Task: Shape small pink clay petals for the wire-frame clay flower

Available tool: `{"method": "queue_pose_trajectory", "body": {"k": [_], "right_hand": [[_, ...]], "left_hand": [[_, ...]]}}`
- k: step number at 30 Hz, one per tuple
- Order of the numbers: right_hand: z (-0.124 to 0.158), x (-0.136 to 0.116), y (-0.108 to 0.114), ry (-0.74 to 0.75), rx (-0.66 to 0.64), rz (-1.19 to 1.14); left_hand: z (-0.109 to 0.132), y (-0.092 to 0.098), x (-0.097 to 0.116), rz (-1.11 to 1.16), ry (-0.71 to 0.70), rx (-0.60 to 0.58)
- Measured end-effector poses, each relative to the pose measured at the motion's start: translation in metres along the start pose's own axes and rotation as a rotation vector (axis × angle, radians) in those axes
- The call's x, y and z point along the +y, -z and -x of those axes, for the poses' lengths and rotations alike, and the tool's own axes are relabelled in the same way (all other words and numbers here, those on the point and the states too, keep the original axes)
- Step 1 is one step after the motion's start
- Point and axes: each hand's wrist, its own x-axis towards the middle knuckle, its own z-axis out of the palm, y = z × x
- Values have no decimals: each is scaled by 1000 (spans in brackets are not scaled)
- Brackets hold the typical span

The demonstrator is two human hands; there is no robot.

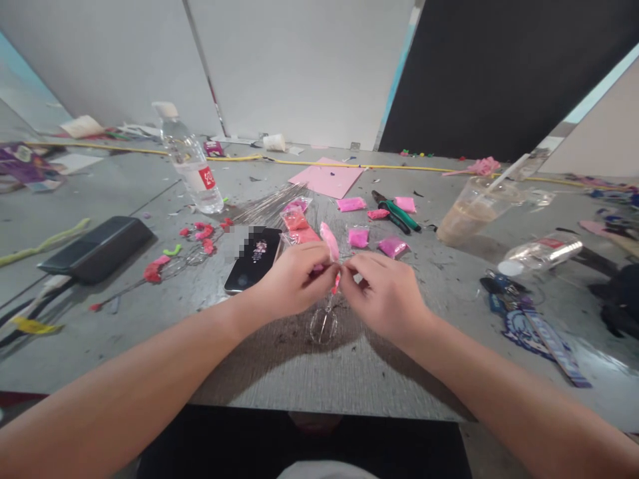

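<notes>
My left hand [292, 283] and my right hand [384, 293] meet above the grey table [150, 319], both with fingers pinched together. Between them they grip a small pink piece [330, 243] with thin wire; a wire loop [323, 324] hangs down below the fingers. Just beyond the hands lie several small bags of pink beads [358, 236] and a black phone [252, 259].
A water bottle [190, 159] stands at the back left, a dark case [97, 249] lies left. Green-handled pliers [397, 213], a pink sheet [327, 178], a plastic cup with a straw [472, 209], a lying bottle [542, 253] and a lanyard [534, 326] sit right. Red and pink wire pieces [200, 236] scatter left.
</notes>
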Motion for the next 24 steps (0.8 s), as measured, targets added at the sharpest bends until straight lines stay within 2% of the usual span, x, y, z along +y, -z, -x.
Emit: {"method": "queue_pose_trajectory", "body": {"k": [7,13,22,24], "right_hand": [[-7,8,6,251,-160,186],[-5,16,6,266,-178,108],[2,3,-1,214,-9,131],[3,2,-2,188,61,152]], "left_hand": [[3,3,5,4,4,-151],[3,4,5,21,18,-204],[4,5,14,35,94,-96],[5,7,16,35,98,-86]]}}
